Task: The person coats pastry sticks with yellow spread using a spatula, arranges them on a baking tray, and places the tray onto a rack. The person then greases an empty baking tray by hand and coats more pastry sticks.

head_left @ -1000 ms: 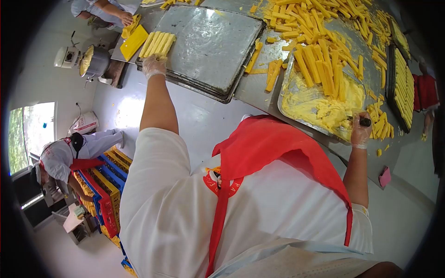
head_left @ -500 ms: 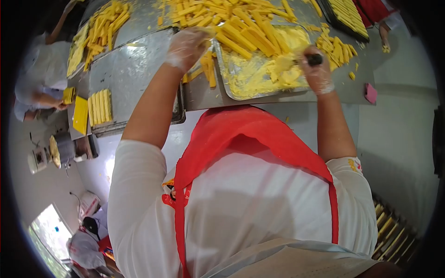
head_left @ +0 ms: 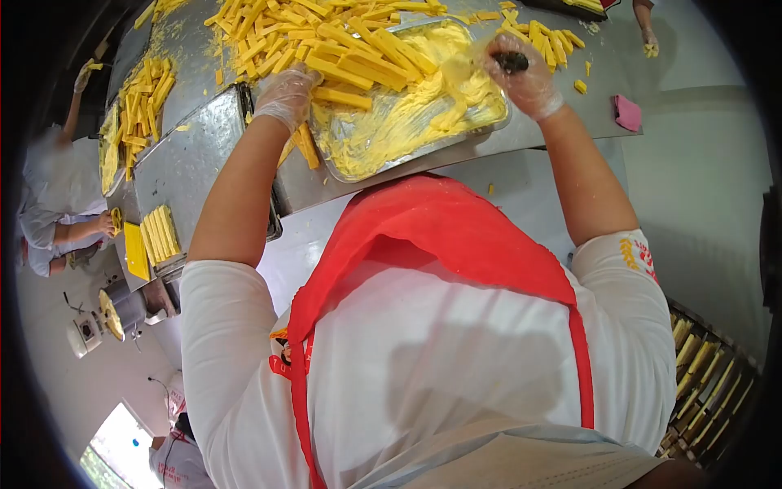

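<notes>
My right hand [head_left: 525,77], in a clear plastic glove, is closed around the dark handle of a spatula [head_left: 511,62]. Its blade is blurred and coated yellow, over the right side of a metal tray [head_left: 342,174]. Soft yellow spread [head_left: 415,118] covers much of that tray. Yellow sticks [head_left: 371,65], like cut cake or dough, are piled over its far left part. My left hand [head_left: 285,98], also gloved, is closed at the tray's left side beside the sticks. Its fingertips are partly hidden, so what they grip cannot be made out.
A large dark-rimmed baking tray [head_left: 204,155] lies left, with a row of yellow sticks [head_left: 160,234] near its front corner. Loose sticks [head_left: 554,41] and a pink cloth [head_left: 626,112] are at right. Co-workers stand at left, one hand [head_left: 106,224] near a yellow slab [head_left: 137,250].
The view has swung, shifting the table and trays left and upward. Both hands stay by the spread-covered tray, my right still holding the spatula, which has shifted slightly over the spread.
</notes>
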The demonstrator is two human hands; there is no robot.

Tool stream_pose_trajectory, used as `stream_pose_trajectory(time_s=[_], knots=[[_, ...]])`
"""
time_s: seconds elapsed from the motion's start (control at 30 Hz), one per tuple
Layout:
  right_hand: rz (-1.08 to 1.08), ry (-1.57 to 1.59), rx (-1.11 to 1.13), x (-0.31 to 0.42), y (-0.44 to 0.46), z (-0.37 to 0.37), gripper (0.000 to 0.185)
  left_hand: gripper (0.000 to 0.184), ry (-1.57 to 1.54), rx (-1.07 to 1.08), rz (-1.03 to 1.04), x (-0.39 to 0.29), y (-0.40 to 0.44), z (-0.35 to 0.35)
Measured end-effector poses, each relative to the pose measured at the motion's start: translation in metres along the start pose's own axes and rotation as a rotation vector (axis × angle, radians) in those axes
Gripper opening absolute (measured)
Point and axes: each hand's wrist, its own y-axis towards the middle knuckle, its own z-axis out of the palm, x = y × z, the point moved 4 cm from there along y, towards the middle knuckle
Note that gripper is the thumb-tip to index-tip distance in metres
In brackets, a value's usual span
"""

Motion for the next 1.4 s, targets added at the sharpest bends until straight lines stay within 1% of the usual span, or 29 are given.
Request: stream_pose_trajectory(time_s=[0.1,0.17,0.23,0.27,0.3,0.37,0.43,0.5,0.53,0.57,0.63,0.67,0.7,0.77,0.8,0.83,0.9,0.93,0.97,1.03,1.07,1.13,1.17,1.23,1.27,1.3,1.33,1.37,1.4], knots=[[-0.027,-0.007,-0.040,-0.039,-0.001,0.009,0.013,0.039,-0.020,0.030,0.000,-0.001,0.000,-0.003],[-0.058,0.062,0.000,-0.056,-0.006,0.017,0.014,0.039,-0.027,0.019,0.030,-0.002,-0.006,0.000],[0.207,0.348,0.156,-0.048,-0.013,0.027,0.015,0.039,-0.043,0.019,0.047,-0.015,-0.022,0.004],[0.186,0.269,0.183,-0.040,-0.011,0.021,0.018,0.037,-0.263,-0.045,0.029,-0.029,-0.030,0.002],[0.187,0.283,0.188,-0.037,-0.012,0.020,0.018,0.035,-0.483,-0.112,0.008,-0.044,-0.036,0.000],[0.352,0.845,0.098,-0.035,-0.013,0.022,0.022,0.033,-0.512,-0.157,-0.074,-0.084,-0.042,0.007],[0.308,0.864,0.087,-0.023,-0.008,0.030,0.021,0.030,-0.535,-0.203,-0.144,-0.114,-0.037,0.014],[0.200,0.545,0.206,-0.012,-0.010,0.039,0.020,0.027,-0.729,-0.247,-0.263,-0.130,-0.032,0.023],[0.018,0.408,0.148,-0.019,-0.008,0.039,0.019,0.028,-0.733,-0.324,-0.262,-0.134,-0.030,0.029],[0.020,0.415,0.143,-0.030,-0.007,0.036,0.019,0.028,-0.726,-0.318,-0.262,-0.139,-0.032,0.023],[-0.020,-0.036,0.023,-0.047,-0.005,0.021,0.017,0.029,-0.796,-0.295,-0.308,-0.148,-0.036,0.006],[0.077,-0.026,0.087,-0.049,-0.004,0.016,0.014,0.029,-0.792,-0.297,-0.313,-0.151,-0.036,0.006],[0.072,-0.020,0.090,-0.036,-0.002,0.012,0.014,0.030,-0.835,-0.315,-0.337,-0.152,-0.036,0.006],[0.016,0.466,0.112,0.003,-0.005,0.014,0.012,0.031,-0.875,-0.332,-0.363,-0.156,-0.034,0.009],[0.006,0.606,0.100,0.020,-0.008,0.018,0.013,0.031,-0.921,-0.356,-0.371,-0.158,-0.031,0.012],[0.004,0.607,0.094,0.008,-0.008,0.021,0.013,0.031,-0.967,-0.380,-0.376,-0.160,-0.029,0.014],[0.048,0.373,0.105,-0.027,-0.006,0.031,0.014,0.029,-0.892,-0.372,-0.315,-0.159,-0.032,0.024],[0.216,0.386,0.174,-0.047,-0.008,0.024,0.015,0.028,-0.821,-0.369,-0.263,-0.157,-0.032,0.027],[0.217,0.388,0.171,-0.052,-0.007,0.016,0.015,0.028,-0.819,-0.366,-0.261,-0.157,-0.033,0.026],[0.242,0.286,0.147,-0.061,-0.003,0.006,0.015,0.025,-0.406,-0.559,0.015,-0.166,-0.037,0.014],[0.129,0.522,0.098,-0.063,-0.007,0.018,0.016,0.025,-0.408,-0.556,0.015,-0.166,-0.036,0.012],[0.156,0.529,0.153,-0.025,-0.006,0.019,0.017,0.023,-0.223,-0.419,0.135,-0.171,-0.032,0.010],[0.181,0.537,0.206,-0.012,-0.005,0.020,0.017,0.023,-0.224,-0.420,0.136,-0.168,-0.032,0.007],[0.188,0.544,0.222,-0.056,-0.004,0.031,0.018,0.021,-0.122,-0.316,0.331,-0.168,-0.033,0.009],[0.254,0.395,0.168,-0.088,-0.004,0.031,0.018,0.021,-0.121,-0.319,0.331,-0.165,-0.032,0.010],[0.316,0.245,0.116,-0.090,0.001,0.024,0.019,0.020,-0.192,-0.351,0.312,-0.161,-0.031,0.011],[0.272,0.100,0.103,-0.087,-0.002,0.015,0.019,0.019,-0.264,-0.384,0.291,-0.157,-0.029,0.013],[0.269,0.098,0.113,-0.067,-0.004,0.011,0.019,0.019,-0.270,-0.386,0.282,-0.157,-0.027,0.014],[0.195,0.245,0.120,-0.042,-0.007,0.012,0.019,0.021,-0.394,-0.326,0.078,-0.152,-0.023,0.016]])
